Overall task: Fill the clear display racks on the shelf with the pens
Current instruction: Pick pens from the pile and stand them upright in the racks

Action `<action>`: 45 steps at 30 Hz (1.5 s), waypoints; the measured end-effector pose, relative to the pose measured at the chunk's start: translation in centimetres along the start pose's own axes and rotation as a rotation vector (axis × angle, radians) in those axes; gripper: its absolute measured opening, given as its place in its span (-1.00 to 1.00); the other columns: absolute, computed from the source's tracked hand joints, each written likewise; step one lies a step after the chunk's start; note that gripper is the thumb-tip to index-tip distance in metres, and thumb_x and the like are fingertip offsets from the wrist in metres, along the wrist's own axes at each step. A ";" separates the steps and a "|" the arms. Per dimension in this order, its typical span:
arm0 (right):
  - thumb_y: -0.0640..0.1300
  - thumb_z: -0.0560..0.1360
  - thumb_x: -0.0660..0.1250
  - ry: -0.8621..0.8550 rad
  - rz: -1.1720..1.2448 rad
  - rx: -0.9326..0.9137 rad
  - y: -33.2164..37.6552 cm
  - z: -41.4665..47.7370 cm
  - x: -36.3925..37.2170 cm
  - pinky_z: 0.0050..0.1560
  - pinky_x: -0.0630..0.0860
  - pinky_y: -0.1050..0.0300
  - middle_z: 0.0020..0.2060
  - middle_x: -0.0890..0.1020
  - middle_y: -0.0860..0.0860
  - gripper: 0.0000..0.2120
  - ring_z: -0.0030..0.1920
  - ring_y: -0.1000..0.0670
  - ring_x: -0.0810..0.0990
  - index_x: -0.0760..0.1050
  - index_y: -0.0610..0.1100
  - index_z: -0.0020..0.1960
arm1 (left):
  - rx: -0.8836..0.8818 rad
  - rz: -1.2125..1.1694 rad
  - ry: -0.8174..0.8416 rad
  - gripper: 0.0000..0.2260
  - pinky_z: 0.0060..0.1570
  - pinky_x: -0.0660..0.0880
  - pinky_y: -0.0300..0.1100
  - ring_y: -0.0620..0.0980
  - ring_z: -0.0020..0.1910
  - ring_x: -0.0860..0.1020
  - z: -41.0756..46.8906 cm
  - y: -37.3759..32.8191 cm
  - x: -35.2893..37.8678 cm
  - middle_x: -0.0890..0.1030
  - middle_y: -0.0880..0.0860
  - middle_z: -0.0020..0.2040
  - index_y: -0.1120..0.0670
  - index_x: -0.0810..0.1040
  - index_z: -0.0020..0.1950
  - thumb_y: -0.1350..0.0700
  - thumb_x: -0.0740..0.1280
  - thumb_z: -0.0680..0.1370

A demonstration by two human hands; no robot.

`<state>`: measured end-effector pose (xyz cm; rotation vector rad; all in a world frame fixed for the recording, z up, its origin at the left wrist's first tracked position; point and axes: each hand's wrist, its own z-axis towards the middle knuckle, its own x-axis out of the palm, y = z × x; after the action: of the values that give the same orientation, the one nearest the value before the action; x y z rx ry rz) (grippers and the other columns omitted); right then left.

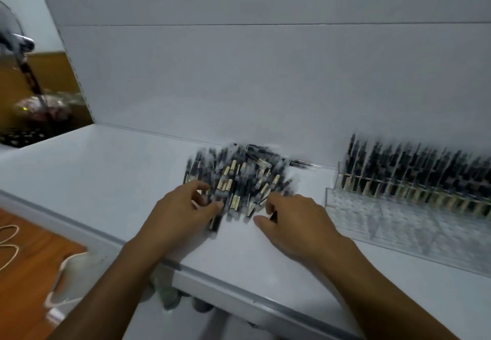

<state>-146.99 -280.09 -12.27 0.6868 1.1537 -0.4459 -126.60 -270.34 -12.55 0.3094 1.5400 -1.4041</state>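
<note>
White shelf [106, 175] under the left hand [180, 212], white back panel [239, 73] beyond it. Wood floor [32, 254], white cable [10, 246] down-left; blurred fan [16, 36] far left.

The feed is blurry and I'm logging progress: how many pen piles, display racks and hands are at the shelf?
Loose pen pile: 1, pens too blurred to count
Clear display rack: 1
Hands: 2, left hand and right hand
Total: 4

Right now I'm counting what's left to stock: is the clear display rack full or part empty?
Partly filled: dark pens stand in the back rows of the clear plastic display rack; its front rows are empty.
</note>
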 end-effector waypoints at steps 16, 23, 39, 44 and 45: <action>0.21 0.53 0.25 -0.039 0.190 0.021 -0.2 -0.6 0.8 -0.20 0.49 0.14 -0.32 0.57 0.15 -0.81 -0.26 0.08 0.54 0.48 0.11 -0.10 | 0.011 0.103 0.007 -0.69 -0.19 0.40 -0.20 -0.12 -0.09 0.53 4.4 -2.2 -0.4 0.56 -0.12 -0.06 -0.05 0.50 0.07 -0.24 0.32 0.50; 0.15 0.57 0.23 -0.215 0.194 -0.074 0.8 0.6 0.6 -0.17 0.41 0.14 -0.21 0.53 0.21 -0.79 -0.18 0.13 0.52 0.51 0.15 0.16 | -0.054 0.271 0.082 -0.70 -0.26 0.42 -0.20 0.02 -0.11 0.59 8.8 -4.4 0.0 0.63 0.04 -0.18 0.12 0.61 -0.06 -0.12 0.37 0.49; -0.10 0.48 0.41 -0.074 0.775 0.121 1.7 2.5 0.9 -0.32 0.63 -0.05 -0.43 0.62 -0.02 -0.88 -0.41 -0.05 0.62 0.55 -0.03 -0.23 | -0.176 -0.006 0.377 -0.73 -0.11 0.53 -0.15 0.04 -0.32 0.49 10.0 -4.1 -1.8 0.57 0.14 -0.28 0.24 0.64 -0.10 0.06 0.56 0.39; -0.21 0.45 0.40 0.035 1.167 0.306 1.6 2.5 0.2 -0.41 0.57 0.03 -0.38 0.66 -0.07 -0.90 -0.42 -0.04 0.58 0.53 -0.13 -0.04 | -0.235 -0.283 0.321 -0.88 -0.32 0.55 -0.29 -0.07 -0.40 0.56 9.6 -3.4 -1.5 0.59 0.10 -0.32 0.25 0.62 -0.20 0.22 0.50 0.43; -0.20 0.46 0.40 0.065 1.240 0.334 1.5 2.6 0.1 -0.44 0.51 0.11 -0.38 0.65 -0.04 -0.86 -0.46 0.03 0.54 0.53 -0.12 0.00 | -0.251 -0.350 0.304 -0.89 -0.33 0.55 -0.30 -0.08 -0.40 0.58 9.5 -3.2 -1.5 0.59 0.11 -0.29 0.26 0.62 -0.15 0.23 0.49 0.45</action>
<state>-144.21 -280.87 -11.38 1.5455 0.5266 0.4586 -123.70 -278.81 -7.89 0.1036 2.0777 -1.4533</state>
